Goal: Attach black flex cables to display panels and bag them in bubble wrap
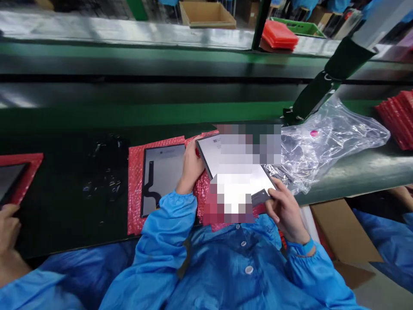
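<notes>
Held between my two hands is a flat display panel [210,154] with a pale back and dark edges, tilted above the bench; blurred squares hide much of it. My left hand [191,167] grips its left edge. At its lower right corner, beside a dark strip, my right hand [285,210] pinches the panel between thumb and fingers. Red bubble wrap [201,196] shows beneath it. Just left of my left hand, a second display panel [172,172] with a black flex cable [150,174] lies on a red bubble-wrap sheet [134,193].
Clear plastic bags [335,133] lie to the right, near a stack of red bubble bags [398,118]. A green-wrapped post [322,88] slants over them. Below right stands an open cardboard box [343,232]. At left, a co-worker's hand [9,230] touches another wrapped panel [11,181].
</notes>
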`<state>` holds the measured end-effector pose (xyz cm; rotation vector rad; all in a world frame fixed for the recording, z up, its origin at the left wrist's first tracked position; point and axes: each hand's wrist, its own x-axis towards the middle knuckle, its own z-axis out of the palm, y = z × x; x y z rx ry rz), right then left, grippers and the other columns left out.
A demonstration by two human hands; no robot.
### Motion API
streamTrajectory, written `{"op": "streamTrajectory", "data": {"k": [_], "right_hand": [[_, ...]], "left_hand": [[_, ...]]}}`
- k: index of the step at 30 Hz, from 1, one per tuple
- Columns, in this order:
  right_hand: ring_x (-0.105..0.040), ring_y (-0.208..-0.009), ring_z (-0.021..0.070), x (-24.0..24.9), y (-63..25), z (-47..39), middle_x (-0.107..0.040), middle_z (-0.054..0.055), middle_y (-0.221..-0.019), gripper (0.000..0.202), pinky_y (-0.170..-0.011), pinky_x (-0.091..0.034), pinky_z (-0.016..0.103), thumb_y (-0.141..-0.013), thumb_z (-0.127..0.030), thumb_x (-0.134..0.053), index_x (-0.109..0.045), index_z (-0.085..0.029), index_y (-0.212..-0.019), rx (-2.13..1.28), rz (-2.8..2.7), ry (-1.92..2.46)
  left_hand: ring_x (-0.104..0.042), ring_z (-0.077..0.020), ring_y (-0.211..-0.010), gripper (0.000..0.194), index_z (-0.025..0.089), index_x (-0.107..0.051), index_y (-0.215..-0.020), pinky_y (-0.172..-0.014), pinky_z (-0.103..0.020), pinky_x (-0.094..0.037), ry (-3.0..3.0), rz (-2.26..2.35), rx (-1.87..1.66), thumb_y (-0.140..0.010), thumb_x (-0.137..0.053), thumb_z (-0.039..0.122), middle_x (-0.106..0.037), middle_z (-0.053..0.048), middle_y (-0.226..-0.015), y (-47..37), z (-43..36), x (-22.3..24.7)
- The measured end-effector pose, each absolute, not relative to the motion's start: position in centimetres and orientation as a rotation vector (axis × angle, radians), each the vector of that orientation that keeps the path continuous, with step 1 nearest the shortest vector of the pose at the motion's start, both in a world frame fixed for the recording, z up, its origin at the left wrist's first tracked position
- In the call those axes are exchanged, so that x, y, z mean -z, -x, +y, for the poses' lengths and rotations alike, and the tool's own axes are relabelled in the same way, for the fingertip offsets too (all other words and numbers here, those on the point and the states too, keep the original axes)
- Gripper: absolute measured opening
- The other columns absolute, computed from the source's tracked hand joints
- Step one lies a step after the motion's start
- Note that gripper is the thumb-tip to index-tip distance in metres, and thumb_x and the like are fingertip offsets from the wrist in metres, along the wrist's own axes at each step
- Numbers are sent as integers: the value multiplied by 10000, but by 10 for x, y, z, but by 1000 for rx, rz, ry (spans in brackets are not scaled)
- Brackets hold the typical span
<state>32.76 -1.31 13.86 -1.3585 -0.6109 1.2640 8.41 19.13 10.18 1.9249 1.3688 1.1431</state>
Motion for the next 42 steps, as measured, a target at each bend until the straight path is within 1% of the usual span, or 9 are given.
{"op": "streamTrajectory", "data": {"k": [8, 12, 15, 20, 25, 31, 34, 37, 42], "right_hand": [[-357, -237, 92, -133, -308, 1, -473, -160, -429, 543, -312, -159, 186, -793, -519, -745, -519, -229, -1193, -1387, -565, 1447], [-372, -260, 97, -130, -315, -7, -573, -118, -477, 671, -316, -251, 211, -841, -557, -727, -532, -158, -1345, -1333, -719, 1574], [-525, -389, 133, -138, -314, -11, -654, -56, -534, 708, -421, -417, 245, -839, -549, -749, -583, -124, -1380, -1225, -860, 1667], [-531, -430, 144, -163, -334, -19, -581, -51, -491, 502, -461, -423, 271, -816, -598, -737, -748, -166, -1072, -815, -845, 1817], [-505, -468, 129, -149, -400, -47, -585, -9, -516, 371, -471, -384, 264, -801, -519, -725, -712, -153, -742, -598, -678, 2082], [-461, -449, 112, -110, -419, -52, -664, 0, -602, 496, -443, -358, 249, -827, -507, -746, -753, -95, -1104, -835, -678, 1987], [-429, -403, 120, -111, -403, -36, -637, -31, -561, 666, -425, -355, 256, -881, -534, -700, -670, -86, -1373, -809, -750, 1958], [-494, -427, 169, -117, -393, -22, -626, -18, -532, 723, -476, -425, 292, -956, -568, -612, -596, -91, -1499, -743, -929, 2056], [-635, -589, 229, -113, -393, -10, -804, 117, -906, 649, -698, -546, 383, -1034, -564, -471, -607, -151, -1516, -456, -1266, 2169]], "left_hand": [[-600, -271, -1331, 380, 164, -624, -1315, -1153, -464, -505, -1737, 1533, -1202, -938, -659, 201, -644, -148, -1409, -84, 201, -88], [-625, -253, -1246, 403, 156, -617, -1274, -1071, -417, -547, -1706, 1623, -1233, -891, -724, 218, -662, -146, -1338, -82, 206, -77], [-644, -228, -1172, 344, 160, -622, -1211, -996, -369, -581, -1695, 1669, -1248, -884, -720, 209, -680, -126, -1266, -78, 206, -74], [-658, -212, -1162, 253, 164, -670, -1154, -964, -341, -611, -1724, 1664, -1211, -902, -653, 160, -684, -104, -1248, -72, 205, -80], [-656, -234, -1172, 281, 179, -691, -1155, -945, -367, -631, -1715, 1682, -1223, -876, -666, 161, -667, -102, -1263, -69, 202, -89], [-685, -249, -906, 252, 212, -680, -1100, -920, -470, -575, -1715, 1843, -1143, -851, -717, 215, -664, -63, -1042, -69, 197, -107], [-673, -248, -773, 218, 234, -659, -1061, -855, -475, -546, -1661, 1874, -1069, -848, -702, 254, -630, 1, -779, -70, 194, -115], [-663, -253, -741, 192, 244, -660, -1018, -811, -463, -514, -1634, 1881, -1018, -839, -697, 302, -627, 5, -721, -70, 192, -121], [-667, -270, -752, 181, 246, -662, -974, -814, -451, -476, -1593, 1898, -991, -818, -715, 321, -633, -2, -688, -69, 192, -126]]}}
